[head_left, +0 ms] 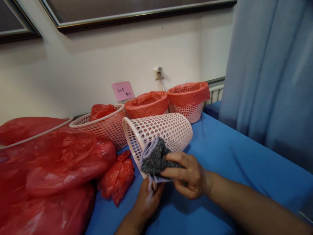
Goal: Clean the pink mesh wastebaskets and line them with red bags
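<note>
A white perforated plastic basket [168,130] lies on its side on the blue surface, its open end facing left. In front of its rim is a dark grey cloth [154,160] with a lavender edge, folded over and bunched. My right hand [188,176] is closed on the cloth from the right. Below the rim, my left hand [151,199] is closed with a lavender strip of the cloth's edge between thumb and fingers. Whether the left fingers also touch the basket rim is hidden by the cloth and hand.
Two upright baskets with red bag liners [146,104] stand behind, beside another basket [110,127] with a red bag inside. Large red plastic bags [58,163] fill the left, and a small crumpled red bag [117,178] lies nearer. A blue curtain [269,81] hangs right.
</note>
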The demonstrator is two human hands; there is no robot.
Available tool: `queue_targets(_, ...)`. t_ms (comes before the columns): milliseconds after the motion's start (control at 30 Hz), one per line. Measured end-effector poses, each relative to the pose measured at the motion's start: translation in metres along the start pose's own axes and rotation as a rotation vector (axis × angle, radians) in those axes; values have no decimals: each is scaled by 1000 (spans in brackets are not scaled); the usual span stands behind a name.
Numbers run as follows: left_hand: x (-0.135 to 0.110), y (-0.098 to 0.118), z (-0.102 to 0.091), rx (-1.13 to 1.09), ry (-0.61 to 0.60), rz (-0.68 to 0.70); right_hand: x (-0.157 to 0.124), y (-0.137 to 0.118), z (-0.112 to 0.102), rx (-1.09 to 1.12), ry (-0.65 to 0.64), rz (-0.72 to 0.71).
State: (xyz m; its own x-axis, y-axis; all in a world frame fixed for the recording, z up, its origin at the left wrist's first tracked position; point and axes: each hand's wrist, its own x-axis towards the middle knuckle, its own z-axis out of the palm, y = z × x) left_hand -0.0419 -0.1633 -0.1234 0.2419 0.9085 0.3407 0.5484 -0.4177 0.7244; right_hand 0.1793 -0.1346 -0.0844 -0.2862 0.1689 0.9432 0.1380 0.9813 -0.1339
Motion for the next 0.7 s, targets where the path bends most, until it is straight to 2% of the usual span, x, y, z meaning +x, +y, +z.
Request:
queue_targets(67,1,6,-1,-46,23,-14,-6,24,-5,-95,61,162)
queue_targets(200,4,16,-1,-77,-43,23,-22,90,-25,-333,366,760)
queue_targets(267,5,18,-1,-32,-104,55,-28,113,-33,-373,420,984)
queue_targets(300,6,19,0,1,-137,70,-29,118,-36,-377,422,1036)
queue_targets(333,6,19,0,35,-167,81,-29,118,-36,-375,406,1033)
queue_targets(400,9,19,0,89,-197,92,-25,102,-31,-358,348,869)
queue_targets(533,11,13,0,125,-209,133,-8,37,-14,-212,110,267)
queue_targets(600,8,10,-1,115,-203,131,-2,9,-9,-108,16,54)
queue_targets(633,5,10,-1,103,-186,114,1,1,-7,-67,-7,-9)
queue_targets(700,1,11,-1,60,-128,71,2,-6,-4,-29,-23,-47)
